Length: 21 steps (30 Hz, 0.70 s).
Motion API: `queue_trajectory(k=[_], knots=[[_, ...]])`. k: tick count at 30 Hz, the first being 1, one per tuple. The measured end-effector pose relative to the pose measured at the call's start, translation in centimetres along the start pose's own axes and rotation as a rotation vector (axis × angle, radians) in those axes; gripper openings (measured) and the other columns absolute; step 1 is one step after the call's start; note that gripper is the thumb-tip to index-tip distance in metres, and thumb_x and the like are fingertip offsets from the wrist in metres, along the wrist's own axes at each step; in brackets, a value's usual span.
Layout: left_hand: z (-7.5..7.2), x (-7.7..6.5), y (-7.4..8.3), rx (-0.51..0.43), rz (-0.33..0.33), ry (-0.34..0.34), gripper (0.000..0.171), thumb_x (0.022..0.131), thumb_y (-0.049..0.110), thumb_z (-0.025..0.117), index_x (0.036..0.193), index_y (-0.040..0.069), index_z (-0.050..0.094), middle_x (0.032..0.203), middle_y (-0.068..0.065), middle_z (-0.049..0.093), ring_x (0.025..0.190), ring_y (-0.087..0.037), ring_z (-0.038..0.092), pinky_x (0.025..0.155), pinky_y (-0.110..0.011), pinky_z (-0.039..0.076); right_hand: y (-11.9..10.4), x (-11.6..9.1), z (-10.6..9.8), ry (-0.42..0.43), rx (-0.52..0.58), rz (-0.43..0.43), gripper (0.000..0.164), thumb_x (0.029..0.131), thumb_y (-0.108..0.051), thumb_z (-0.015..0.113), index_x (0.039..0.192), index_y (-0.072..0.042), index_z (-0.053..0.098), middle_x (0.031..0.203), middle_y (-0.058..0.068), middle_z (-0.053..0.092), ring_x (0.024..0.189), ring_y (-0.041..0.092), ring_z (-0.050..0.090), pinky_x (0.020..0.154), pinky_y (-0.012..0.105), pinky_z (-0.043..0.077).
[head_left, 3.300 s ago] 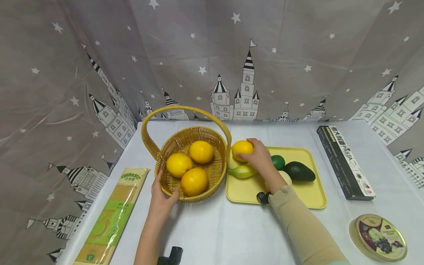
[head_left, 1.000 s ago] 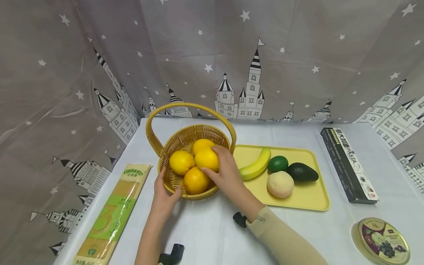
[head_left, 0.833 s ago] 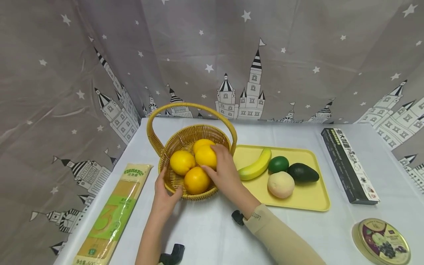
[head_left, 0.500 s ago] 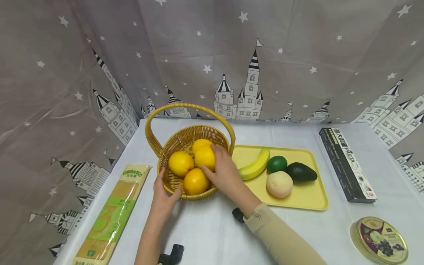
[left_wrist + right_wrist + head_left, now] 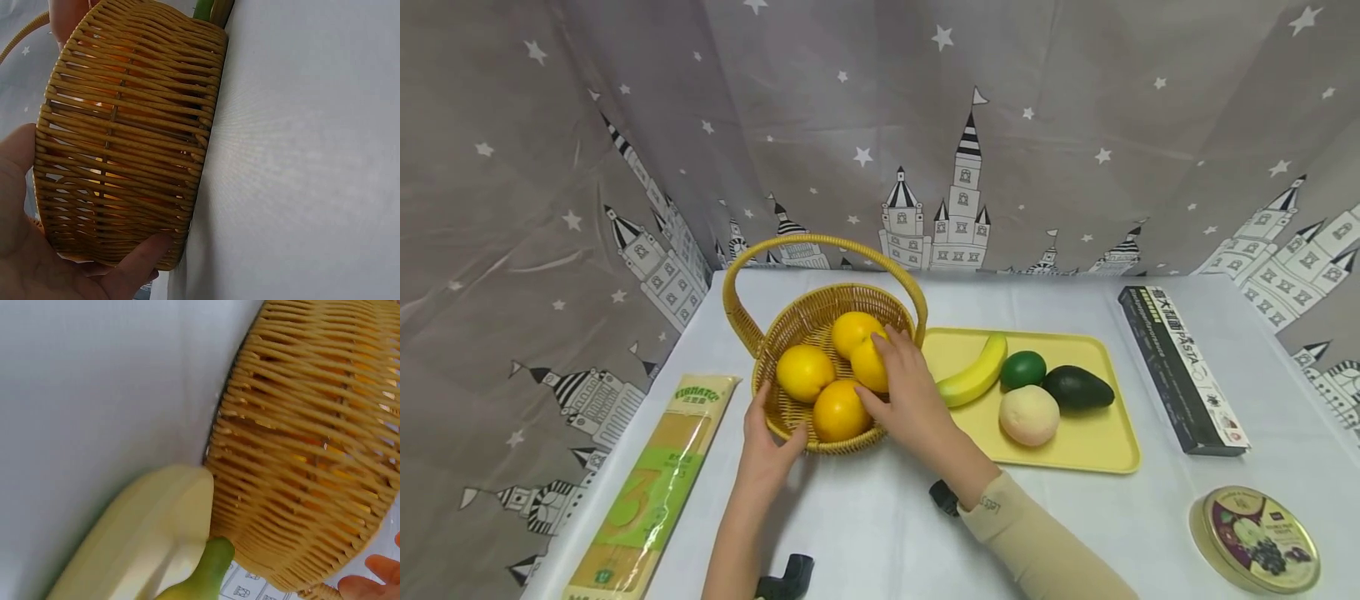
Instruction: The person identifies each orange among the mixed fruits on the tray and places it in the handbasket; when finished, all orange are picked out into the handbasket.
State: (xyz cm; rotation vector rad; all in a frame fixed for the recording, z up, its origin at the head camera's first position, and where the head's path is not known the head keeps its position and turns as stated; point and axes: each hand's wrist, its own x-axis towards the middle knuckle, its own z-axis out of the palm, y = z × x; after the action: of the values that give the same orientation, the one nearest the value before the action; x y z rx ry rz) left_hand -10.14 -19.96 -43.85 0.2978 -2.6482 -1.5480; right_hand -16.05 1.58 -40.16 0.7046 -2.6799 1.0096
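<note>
A woven yellow basket [image 5: 808, 312] with a tall handle stands at the centre-left in the head view. My left hand [image 5: 767, 454] holds its near left side, fingers and thumb spread against the wicker wall [image 5: 131, 125]. Inside the basket lie a lemon [image 5: 805, 372] at left, another lemon [image 5: 841, 412] in front and one more lemon [image 5: 853, 332] at the back. My right hand [image 5: 913, 408] reaches over the right rim, fingers and thumb around a lemon [image 5: 869, 367] among them. In the right wrist view only some fingertips [image 5: 382, 569] show beside the basket.
A yellow tray [image 5: 1097, 442] right of the basket carries a banana [image 5: 977, 375], a green fruit [image 5: 1023, 369], a peach [image 5: 1030, 415] and an avocado [image 5: 1078, 388]. A pasta box [image 5: 1183, 371] and round tin [image 5: 1262, 537] lie further right; a noodle packet [image 5: 651, 492] lies left.
The right hand has carried a lemon from the tray into the basket. In the last half second that lemon has shifted slightly down and right among the others. The left hand stays on the basket.
</note>
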Motion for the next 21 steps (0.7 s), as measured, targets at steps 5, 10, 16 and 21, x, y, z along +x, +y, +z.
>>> queue_trajectory(k=[5, 10, 16, 21], knots=[[-0.2, 0.0, 0.1, -0.003, -0.004, 0.006, 0.087, 0.089, 0.016, 0.061, 0.155, 0.01, 0.004, 0.158, -0.022, 0.004, 0.143, -0.041, 0.007, 0.113, -0.058, 0.012, 0.0, -0.2, -0.5, 0.007, 0.058, -0.032, 0.067, 0.092, -0.032, 0.064, 0.146, -0.006, 0.035, 0.156, 0.014, 0.024, 0.142, 0.033, 0.022, 0.113, 0.046, 0.023], [-0.3, 0.1, 0.0, 0.002, -0.018, 0.004, 0.087, 0.09, 0.016, 0.061, 0.155, 0.011, 0.004, 0.158, -0.021, 0.004, 0.144, -0.04, 0.007, 0.113, -0.057, 0.012, -0.4, -1.0, -1.5, 0.018, 0.111, -0.053, 0.067, 0.091, -0.034, 0.065, 0.147, -0.01, 0.036, 0.157, 0.01, 0.024, 0.141, 0.029, 0.024, 0.113, 0.046, 0.025], [-0.7, 0.2, -0.1, 0.005, -0.026, -0.001, 0.087, 0.09, 0.016, 0.061, 0.156, 0.011, 0.004, 0.158, -0.021, 0.004, 0.144, -0.04, 0.007, 0.113, -0.057, 0.013, -1.0, -2.3, -3.2, 0.075, 0.149, -0.097, 0.067, 0.09, -0.035, 0.067, 0.146, -0.012, 0.038, 0.156, 0.005, 0.026, 0.14, 0.024, 0.027, 0.111, 0.046, 0.029], [-1.0, 0.2, 0.0, 0.009, -0.034, -0.006, 0.087, 0.091, 0.016, 0.06, 0.156, 0.012, 0.002, 0.158, -0.022, 0.003, 0.143, -0.041, 0.007, 0.113, -0.056, 0.012, -1.1, -3.0, -4.8, 0.135, 0.164, -0.131, 0.07, 0.088, -0.031, 0.07, 0.146, -0.009, 0.038, 0.156, 0.004, 0.026, 0.14, 0.025, 0.028, 0.11, 0.048, 0.029]])
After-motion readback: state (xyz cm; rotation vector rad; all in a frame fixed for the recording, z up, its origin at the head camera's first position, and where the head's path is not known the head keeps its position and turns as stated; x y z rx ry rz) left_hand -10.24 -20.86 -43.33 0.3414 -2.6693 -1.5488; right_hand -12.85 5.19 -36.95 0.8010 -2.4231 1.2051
